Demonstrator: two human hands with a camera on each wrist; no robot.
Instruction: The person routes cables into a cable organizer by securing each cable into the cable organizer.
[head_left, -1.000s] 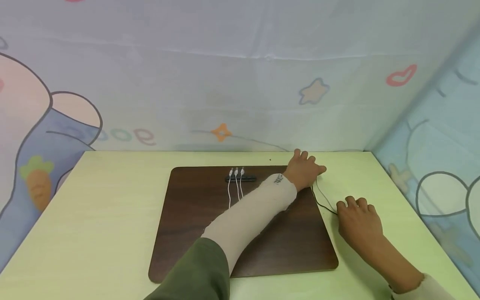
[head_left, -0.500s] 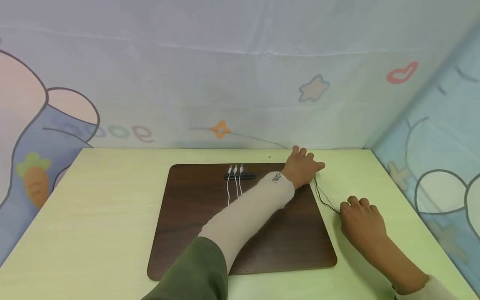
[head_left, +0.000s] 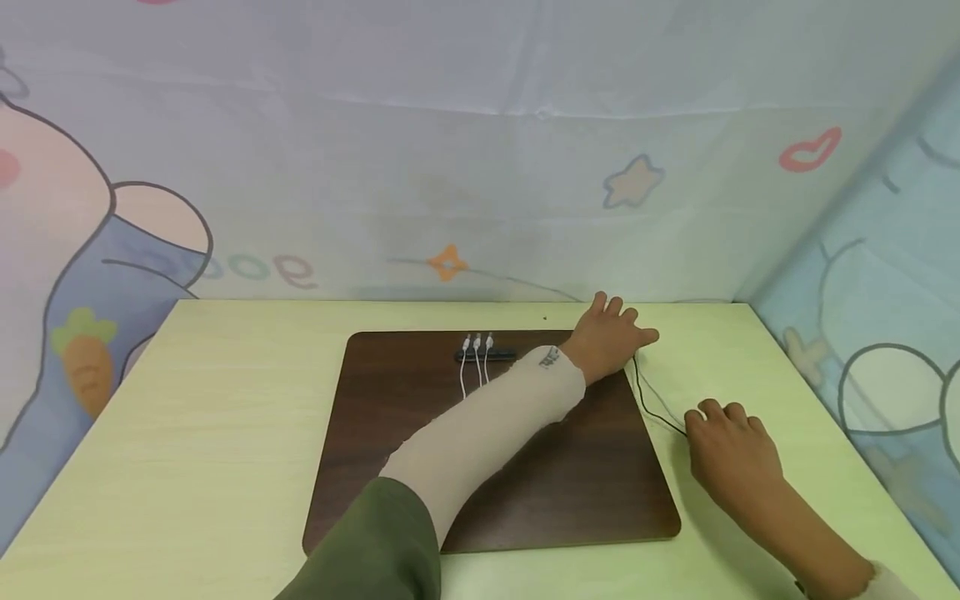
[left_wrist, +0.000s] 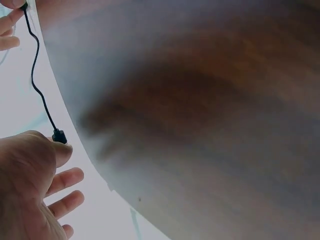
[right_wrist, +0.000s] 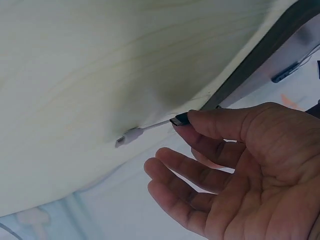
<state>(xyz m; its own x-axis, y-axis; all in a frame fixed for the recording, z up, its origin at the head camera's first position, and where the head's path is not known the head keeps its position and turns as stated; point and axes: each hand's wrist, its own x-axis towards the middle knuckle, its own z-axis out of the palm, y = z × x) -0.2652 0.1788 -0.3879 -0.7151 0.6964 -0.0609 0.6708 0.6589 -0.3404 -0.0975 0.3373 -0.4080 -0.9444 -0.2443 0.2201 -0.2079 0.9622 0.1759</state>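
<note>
My left hand (head_left: 603, 342) reaches over the far right corner of the dark brown board (head_left: 577, 492). Its thumb and forefinger pinch a small black plug (left_wrist: 59, 136) at one end of a short black cable (left_wrist: 36, 70); the other fingers are spread. To the right of the board, my right hand (head_left: 735, 458) pinches the black connector (right_wrist: 180, 119) at the cable's other end, its metal tip showing. Between the hands the black cable bends slightly. A white cable's plug (right_wrist: 131, 136) lies near the right fingertips, apart from them.
On the board's far side sits a black cable holder (head_left: 501, 355) with three white cables (head_left: 477, 367) in it, plug ends pointing away. The pale table (head_left: 187, 433) extends around the board. A printed cloth (head_left: 480, 167) hangs behind and at both sides.
My right hand has shifted slightly to the right, with the black connector still pinched. The left hand stays nearly in place. The head view has moved a little.
</note>
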